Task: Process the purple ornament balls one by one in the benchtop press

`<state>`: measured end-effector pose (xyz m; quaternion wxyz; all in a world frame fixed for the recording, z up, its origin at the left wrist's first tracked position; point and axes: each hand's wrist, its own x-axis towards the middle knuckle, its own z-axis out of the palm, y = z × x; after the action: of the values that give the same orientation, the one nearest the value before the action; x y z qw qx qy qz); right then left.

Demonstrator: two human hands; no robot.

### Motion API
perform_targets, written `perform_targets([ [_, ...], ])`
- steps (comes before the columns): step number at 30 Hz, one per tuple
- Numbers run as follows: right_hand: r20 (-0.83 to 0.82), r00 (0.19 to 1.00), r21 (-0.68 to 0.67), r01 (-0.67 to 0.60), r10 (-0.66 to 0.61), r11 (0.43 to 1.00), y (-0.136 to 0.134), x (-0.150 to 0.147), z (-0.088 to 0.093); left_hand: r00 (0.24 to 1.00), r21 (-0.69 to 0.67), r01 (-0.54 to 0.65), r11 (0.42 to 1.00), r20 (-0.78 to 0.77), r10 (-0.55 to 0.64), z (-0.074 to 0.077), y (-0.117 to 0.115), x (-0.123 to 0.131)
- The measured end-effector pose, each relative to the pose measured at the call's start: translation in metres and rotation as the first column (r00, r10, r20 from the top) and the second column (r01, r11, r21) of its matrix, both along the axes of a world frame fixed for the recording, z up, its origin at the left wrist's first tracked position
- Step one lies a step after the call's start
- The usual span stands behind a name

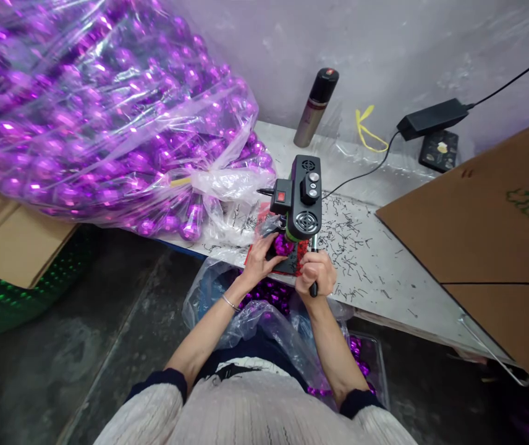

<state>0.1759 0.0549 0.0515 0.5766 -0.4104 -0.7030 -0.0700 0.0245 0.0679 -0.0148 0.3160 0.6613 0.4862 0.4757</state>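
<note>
A small black bench machine (308, 198) with round vents and a red switch stands on the worktable. My right hand (316, 273) is wrapped round its lever handle (313, 288), whose black end sticks out below the fist. With thumb and fingers, my left hand (261, 258) holds a shiny purple ball (283, 245) at the machine's base, under its head. The machine's head hides part of the ball. Red material (302, 252) shows around the black base. Below the table edge, an open clear plastic bag (246, 330) holds more purple pieces.
A huge clear bag of purple balls (120, 117) fills the left, tied at its neck. Short dark bits litter the worktable (376, 259). Behind stand a spray can (316, 108), a yellow tie (367, 131) and a power adapter (434, 118). A cardboard box (487, 247) blocks the right.
</note>
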Motion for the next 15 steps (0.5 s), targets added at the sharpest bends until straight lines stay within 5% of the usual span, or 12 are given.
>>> perform_targets([
  [15,-0.01,0.995,0.026,-0.099,0.099,0.995,0.003,0.0,-0.013,1.0,0.02,0.0,1.0,0.011,0.0,0.001,0.001,0.0],
])
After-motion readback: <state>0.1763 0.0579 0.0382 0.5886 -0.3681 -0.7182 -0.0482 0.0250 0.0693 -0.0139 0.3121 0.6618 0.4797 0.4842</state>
